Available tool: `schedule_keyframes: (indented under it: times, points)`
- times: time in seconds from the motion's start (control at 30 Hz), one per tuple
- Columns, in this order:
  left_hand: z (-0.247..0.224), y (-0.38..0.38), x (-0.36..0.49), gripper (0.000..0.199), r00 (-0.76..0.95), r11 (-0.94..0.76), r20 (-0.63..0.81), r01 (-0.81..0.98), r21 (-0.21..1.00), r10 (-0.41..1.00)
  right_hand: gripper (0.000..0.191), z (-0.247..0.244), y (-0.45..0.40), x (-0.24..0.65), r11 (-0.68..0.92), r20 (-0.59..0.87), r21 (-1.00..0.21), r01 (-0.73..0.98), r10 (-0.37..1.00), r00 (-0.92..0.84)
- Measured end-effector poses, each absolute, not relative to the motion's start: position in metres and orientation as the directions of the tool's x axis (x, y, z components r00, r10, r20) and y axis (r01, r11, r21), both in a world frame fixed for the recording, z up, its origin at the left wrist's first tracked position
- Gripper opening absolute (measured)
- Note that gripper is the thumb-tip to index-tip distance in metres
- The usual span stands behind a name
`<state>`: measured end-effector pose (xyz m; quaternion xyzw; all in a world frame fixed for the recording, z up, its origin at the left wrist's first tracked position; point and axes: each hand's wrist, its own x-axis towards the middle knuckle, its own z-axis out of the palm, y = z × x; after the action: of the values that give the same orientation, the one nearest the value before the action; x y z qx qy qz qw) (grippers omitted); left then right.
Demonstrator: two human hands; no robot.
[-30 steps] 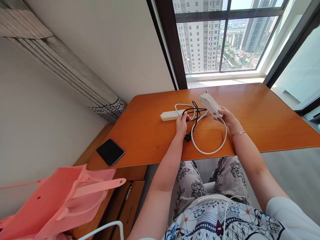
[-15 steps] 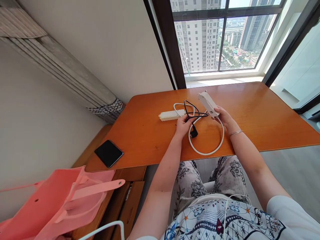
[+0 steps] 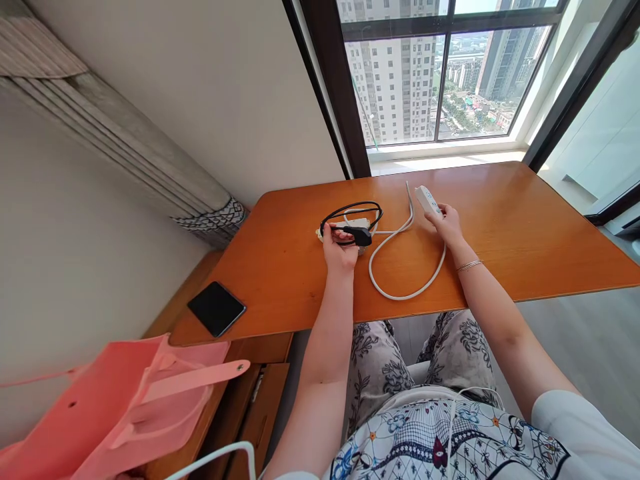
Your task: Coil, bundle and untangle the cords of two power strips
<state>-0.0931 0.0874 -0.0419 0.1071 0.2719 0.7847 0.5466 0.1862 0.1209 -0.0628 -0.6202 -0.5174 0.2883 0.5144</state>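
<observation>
My left hand is closed around a coiled black cable, whose black plug points to the right. Beneath that coil, partly covered by it, a cream power strip lies on the table. Over to the right, my right hand grips a white power strip by its near end, with the far end tilted up to the left. A white cord loops over the table between my hands.
The brown table carries a black phone at its left corner. A pink bag stands below that corner, by wooden drawers. The window is beyond the far edge.
My left hand has moved left with the black cable, pulling it off the white cord. My right hand has turned the white strip and shifted slightly; the white cord's loop has changed shape.
</observation>
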Motion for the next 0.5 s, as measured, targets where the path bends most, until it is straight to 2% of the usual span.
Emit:
schedule_keyframes:
  times: [0.13, 0.27, 0.4, 0.5]
  points:
    - [-0.042, 0.087, -0.099, 0.031, -0.376, -0.259, -0.127, -0.810, 0.526, 0.918, 0.062, -0.072, 0.126, 0.195, -0.032, 0.208, -0.801, 0.597, 0.922, 0.328]
    - [-0.042, 0.084, -0.093, 0.039, -0.359, -0.235, -0.054, -0.710, 0.664, 0.932, 0.054, -0.078, 0.123, 0.194, -0.001, 0.275, -0.698, 0.716, 0.923, 0.270]
    - [-0.043, 0.080, -0.081, 0.049, -0.284, -0.221, 0.073, -0.535, 0.815, 0.956, 0.039, -0.075, 0.115, 0.182, 0.149, 0.430, -0.650, 0.745, 0.881, 0.199]
    - [-0.045, 0.076, -0.070, 0.049, -0.190, -0.200, 0.121, -0.483, 0.853, 0.974, 0.028, -0.068, 0.106, 0.163, 0.308, 0.453, -0.743, 0.595, 0.885, 0.108]
